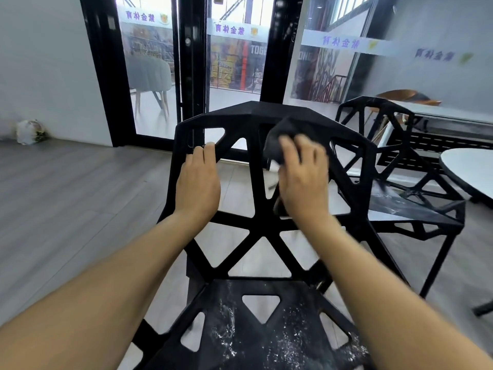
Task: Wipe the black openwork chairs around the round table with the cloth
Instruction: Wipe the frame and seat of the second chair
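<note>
A: Wiping the back of the near chair (pixel 256 182), upper right part. Pressing the cloth (pixel 280 137) against a strut with the right hand (pixel 304 180), fingers curled over the dark wad.

B: Bracing with the left hand (pixel 198 182)?

A: Gripping a slanted strut on the left side of the back, fingers wrapped round it, thumb hidden.

B: Judging progress?

A: Probably only partway. Showing white specks and streaks all over the seat of this chair. Showing the same on the seat of the second chair (pixel 400 166), standing just beside, to the right, next to the round table (pixel 469 169).

B: Worrying about anything?

A: Several things, all guesses. Snagging the cloth in an opening while dragging it across the struts, and pulling it out of the grip. Catching a fingertip in a narrow triangular gap. Tipping or sliding the chair away on the smooth floor (pixel 66 196) when pushing hard, if loosening the left grip.

B: And the wiping itself?

A: Risking smears rather than a clean finish, working with a bunched wad: touching only the strut faces, missing the inner edges. Possibly spreading the specks about on reaching the seat. Hard telling whether damp or dry.
</note>
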A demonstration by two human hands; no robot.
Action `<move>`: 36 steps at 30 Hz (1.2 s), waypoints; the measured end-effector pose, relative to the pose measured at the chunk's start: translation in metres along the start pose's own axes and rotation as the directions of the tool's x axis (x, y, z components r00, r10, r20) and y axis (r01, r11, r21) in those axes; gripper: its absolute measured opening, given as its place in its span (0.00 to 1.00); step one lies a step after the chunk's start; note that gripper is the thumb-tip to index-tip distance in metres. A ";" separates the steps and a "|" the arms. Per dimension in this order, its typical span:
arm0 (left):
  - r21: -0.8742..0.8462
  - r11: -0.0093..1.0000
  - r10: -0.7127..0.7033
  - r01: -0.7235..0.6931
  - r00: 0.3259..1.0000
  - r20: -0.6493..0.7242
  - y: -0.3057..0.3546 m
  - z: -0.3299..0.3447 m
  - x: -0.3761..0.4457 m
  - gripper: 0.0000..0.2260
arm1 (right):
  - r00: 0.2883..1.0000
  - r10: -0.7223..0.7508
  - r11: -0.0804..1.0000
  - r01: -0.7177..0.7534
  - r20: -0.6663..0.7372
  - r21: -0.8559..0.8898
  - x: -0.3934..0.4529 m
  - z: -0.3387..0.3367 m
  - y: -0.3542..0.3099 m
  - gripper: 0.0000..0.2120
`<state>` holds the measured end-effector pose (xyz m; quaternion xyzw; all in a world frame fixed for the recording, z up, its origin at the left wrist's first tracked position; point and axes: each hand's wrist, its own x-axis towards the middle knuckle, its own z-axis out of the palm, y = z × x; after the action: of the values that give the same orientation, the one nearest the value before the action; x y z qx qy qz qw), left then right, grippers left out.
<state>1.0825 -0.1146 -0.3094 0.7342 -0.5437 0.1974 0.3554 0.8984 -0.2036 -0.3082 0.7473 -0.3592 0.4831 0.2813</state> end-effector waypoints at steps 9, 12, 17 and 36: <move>-0.003 1.000 -0.019 0.019 1.000 0.001 0.001 0.002 0.001 0.29 | 0.988 0.019 0.993 -0.037 0.153 0.116 -0.093 0.009 -0.012 0.19; -0.020 1.000 -0.009 0.009 1.000 -0.001 0.000 0.001 0.001 0.28 | 0.980 0.079 0.983 -0.107 0.180 0.148 -0.122 0.010 -0.023 0.19; -0.031 0.999 -0.012 0.013 1.000 0.008 0.001 0.000 0.001 0.28 | 0.967 -0.133 0.988 0.112 0.218 0.106 -0.099 0.006 -0.004 0.20; -0.054 0.995 -0.080 0.087 0.989 0.124 -0.057 -0.062 -0.091 0.26 | 0.834 -0.266 0.817 -0.072 0.484 0.572 -0.050 0.030 -0.119 0.17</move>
<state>1.1116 -0.0004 -0.3467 0.7562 -0.5386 0.1210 0.3512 0.9961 -0.1442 -0.3738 0.9199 -0.2229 0.3197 -0.0426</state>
